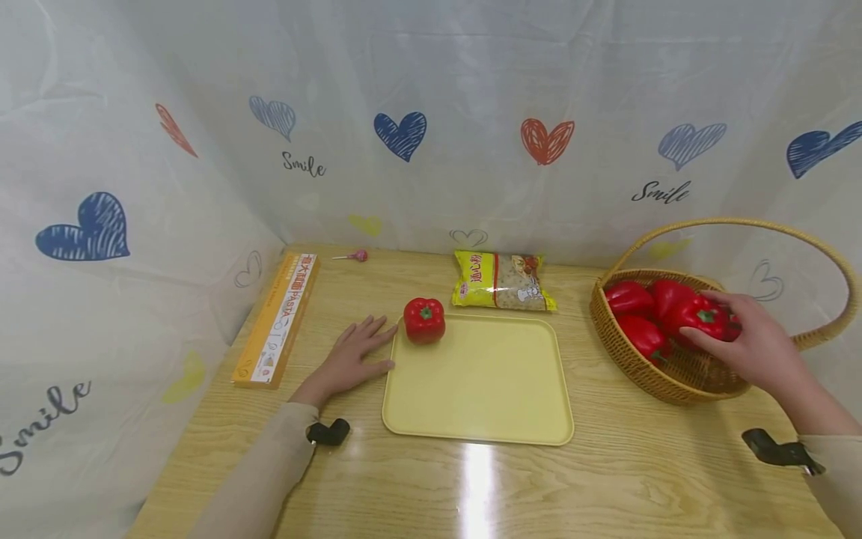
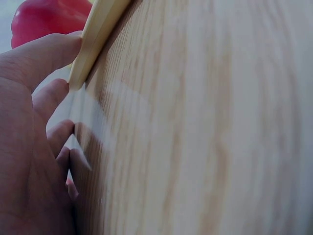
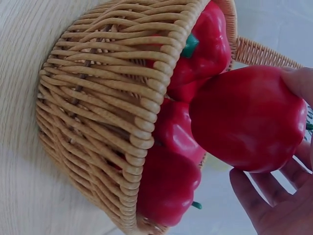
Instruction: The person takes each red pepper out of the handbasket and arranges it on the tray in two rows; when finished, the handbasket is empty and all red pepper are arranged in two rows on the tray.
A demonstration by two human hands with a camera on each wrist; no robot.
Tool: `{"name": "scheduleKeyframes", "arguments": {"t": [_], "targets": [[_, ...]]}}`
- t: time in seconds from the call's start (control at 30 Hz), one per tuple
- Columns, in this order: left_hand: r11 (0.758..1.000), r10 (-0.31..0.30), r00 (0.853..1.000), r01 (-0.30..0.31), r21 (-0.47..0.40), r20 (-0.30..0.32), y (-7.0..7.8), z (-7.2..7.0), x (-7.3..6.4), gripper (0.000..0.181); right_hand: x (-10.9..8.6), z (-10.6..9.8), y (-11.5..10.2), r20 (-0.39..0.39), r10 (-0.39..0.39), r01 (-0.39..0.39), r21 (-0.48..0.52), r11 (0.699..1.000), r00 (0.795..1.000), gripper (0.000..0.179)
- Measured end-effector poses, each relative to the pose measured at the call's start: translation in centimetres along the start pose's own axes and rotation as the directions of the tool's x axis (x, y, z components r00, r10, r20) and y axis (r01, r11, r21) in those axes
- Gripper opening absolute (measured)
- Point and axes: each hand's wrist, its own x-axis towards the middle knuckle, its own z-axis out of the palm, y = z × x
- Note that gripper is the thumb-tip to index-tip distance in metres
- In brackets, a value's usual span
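My right hand (image 1: 761, 340) grips a red bell pepper (image 1: 697, 318) with a green stem, thumb on one side and fingers on the other. In the right wrist view this held bell pepper (image 3: 244, 117) is at the rim of the wicker basket (image 3: 102, 73), above several other red peppers (image 3: 171, 183). My left hand (image 1: 350, 359) lies spread on the table, its fingertips at the left edge of the yellow tray (image 1: 481, 382). Another red bell pepper (image 1: 424, 322) stands in the tray's far left corner; the left wrist view shows the tray rim (image 2: 98, 39) against the thumb.
Behind the tray lies a yellow-and-clear food packet (image 1: 501, 281). An orange pasta box (image 1: 276, 318) is along the table's left side, with a pink lollipop (image 1: 361, 256) near its far end. The basket's tall handle (image 1: 741, 222) arches over it. A printed curtain (image 1: 471, 187) hangs behind.
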Motion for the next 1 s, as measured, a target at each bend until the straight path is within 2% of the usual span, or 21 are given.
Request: {"name": "scheduleKeyframes", "arguments": {"t": [0.23,0.67,1.0], "targets": [[1.000,-0.012,1.000,0.012,-0.010,0.017,0.0,0.0,0.0,0.070,-0.1,-0.1,-0.6,-0.013,0.001,-0.001,0.008,1.000,1.000,0.072],[1.000,0.003,1.000,-0.003,0.001,0.000,0.0,0.0,0.0,0.070,-0.2,-0.6,-1.9,-0.024,0.012,-0.012,0.031,0.999,1.000,0.072],[1.000,-0.013,1.000,0.014,-0.004,0.017,-0.1,0.0,0.0,0.070,-0.5,-0.6,-3.0,-0.013,-0.011,0.012,0.057,0.998,1.000,0.071]]}}
